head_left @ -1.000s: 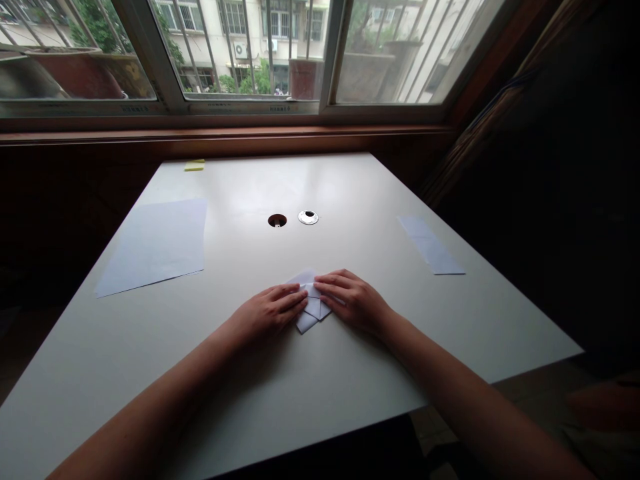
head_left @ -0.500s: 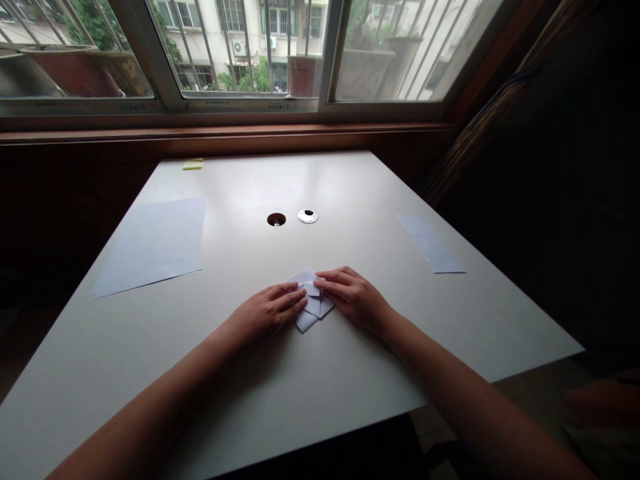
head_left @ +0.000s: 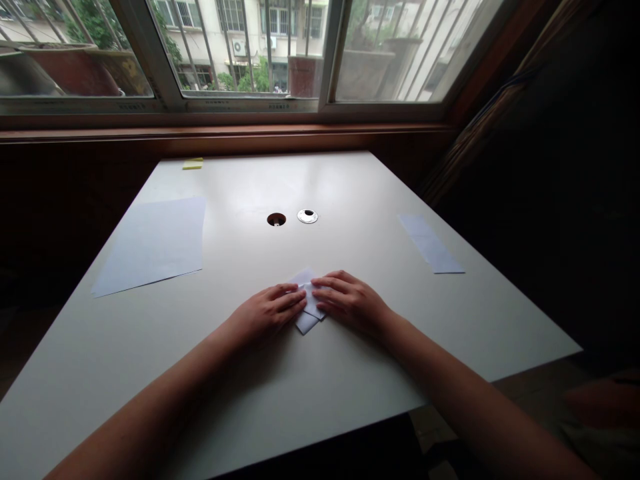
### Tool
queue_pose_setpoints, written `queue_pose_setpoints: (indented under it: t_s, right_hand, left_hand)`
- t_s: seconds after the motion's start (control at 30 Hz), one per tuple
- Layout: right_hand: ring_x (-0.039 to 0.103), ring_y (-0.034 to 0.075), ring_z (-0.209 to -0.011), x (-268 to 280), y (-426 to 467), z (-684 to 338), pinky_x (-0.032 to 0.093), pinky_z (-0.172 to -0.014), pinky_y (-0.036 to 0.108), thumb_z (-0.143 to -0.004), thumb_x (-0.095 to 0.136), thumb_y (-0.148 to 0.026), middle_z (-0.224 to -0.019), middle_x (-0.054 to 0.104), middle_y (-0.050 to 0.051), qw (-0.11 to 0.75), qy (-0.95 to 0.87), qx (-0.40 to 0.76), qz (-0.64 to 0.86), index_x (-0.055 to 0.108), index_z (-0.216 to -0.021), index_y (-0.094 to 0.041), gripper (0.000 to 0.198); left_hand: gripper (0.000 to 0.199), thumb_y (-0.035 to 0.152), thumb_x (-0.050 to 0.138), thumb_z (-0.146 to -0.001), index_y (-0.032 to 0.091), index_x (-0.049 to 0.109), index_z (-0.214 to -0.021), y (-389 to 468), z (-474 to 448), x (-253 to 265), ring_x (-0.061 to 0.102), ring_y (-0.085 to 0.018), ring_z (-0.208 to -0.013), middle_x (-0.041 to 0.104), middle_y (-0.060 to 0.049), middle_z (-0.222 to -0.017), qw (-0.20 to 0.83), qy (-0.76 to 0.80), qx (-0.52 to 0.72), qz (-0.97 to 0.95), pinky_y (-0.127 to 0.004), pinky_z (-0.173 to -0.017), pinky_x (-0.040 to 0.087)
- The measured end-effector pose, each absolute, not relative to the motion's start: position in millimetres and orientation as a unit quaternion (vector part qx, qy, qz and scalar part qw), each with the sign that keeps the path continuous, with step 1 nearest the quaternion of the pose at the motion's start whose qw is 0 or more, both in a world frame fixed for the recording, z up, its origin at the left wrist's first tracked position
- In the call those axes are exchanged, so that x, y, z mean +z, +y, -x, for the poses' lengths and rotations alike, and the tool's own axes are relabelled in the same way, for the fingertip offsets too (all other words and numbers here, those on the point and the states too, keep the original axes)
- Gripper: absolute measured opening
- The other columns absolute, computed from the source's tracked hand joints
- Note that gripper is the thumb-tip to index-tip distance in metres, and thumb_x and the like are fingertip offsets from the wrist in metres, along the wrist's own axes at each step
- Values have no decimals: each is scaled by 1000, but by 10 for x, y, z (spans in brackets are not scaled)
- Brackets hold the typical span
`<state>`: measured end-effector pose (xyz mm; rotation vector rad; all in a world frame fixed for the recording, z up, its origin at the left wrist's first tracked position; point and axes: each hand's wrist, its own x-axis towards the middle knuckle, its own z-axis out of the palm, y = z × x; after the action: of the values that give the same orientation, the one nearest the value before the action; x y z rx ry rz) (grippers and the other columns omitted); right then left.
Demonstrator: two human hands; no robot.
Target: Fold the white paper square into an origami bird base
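Observation:
A small piece of folded white paper [head_left: 312, 305] lies on the white table between my hands, with layered flaps and a pointed corner toward me. My left hand [head_left: 270, 309] holds its left side, fingers together and pressed on the folds. From the other side my right hand [head_left: 354, 298] grips the paper, its fingertips over the upper right flaps. Both thumbs are hidden, and the fingers cover much of the paper's two sides.
To the left lies a large white sheet [head_left: 155, 247]; a narrow paper strip [head_left: 431, 243] is at the right. Farther back are a round hole [head_left: 276, 219] in the tabletop, a silver ring cover [head_left: 307, 216] and a yellow pad [head_left: 193, 163]. A window stands behind the table.
My right hand's fingers have shifted slightly down and left over the paper, covering its right corner. The left hand stays nearly still.

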<state>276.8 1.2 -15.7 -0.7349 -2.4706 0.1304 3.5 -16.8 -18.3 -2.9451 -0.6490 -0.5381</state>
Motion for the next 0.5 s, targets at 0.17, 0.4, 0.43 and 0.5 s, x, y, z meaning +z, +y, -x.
queue_pose_setpoints:
  t_s: [0.17, 0.4, 0.43, 0.5]
  right_hand:
    - [61, 26, -111, -161, 15, -2716, 56, -94, 46, -91, 66, -35, -124, 68, 8, 264, -922, 48, 280, 68, -111, -22, 24]
    - [61, 24, -112, -139, 2, -2682, 55, -95, 44, -91, 65, -30, -122, 70, 7, 271, -916, 59, 289, 67, -114, -24, 24]
    - [60, 24, -112, -139, 0, -2678, 55, -96, 43, -91, 65, -29, -122, 70, 6, 274, -916, 59, 289, 68, -114, -25, 23]
    - [59, 24, -114, -140, -6, -2672, 55, -97, 44, -92, 64, -25, -122, 70, 6, 278, -914, 56, 290, 68, -114, -25, 22]
  left_hand:
    - [40, 17, 51, -98, 18, 54, -138, -139, -12, -206, 50, -25, -130, 60, -8, -137, 1, -218, -194, 956, -40, -106, 52]
    - [29, 25, 53, -99, 24, 64, -125, -75, 45, -214, 58, -18, -112, 68, -7, -122, -100, -265, -261, 923, -35, -95, 56]
    - [29, 26, 52, -99, 24, 64, -125, -69, 52, -213, 59, -18, -109, 68, -8, -120, -106, -271, -265, 919, -35, -94, 56]
    - [30, 26, 50, -100, 23, 61, -128, -61, 64, -213, 60, -18, -103, 68, -9, -115, -113, -285, -271, 912, -34, -90, 56]
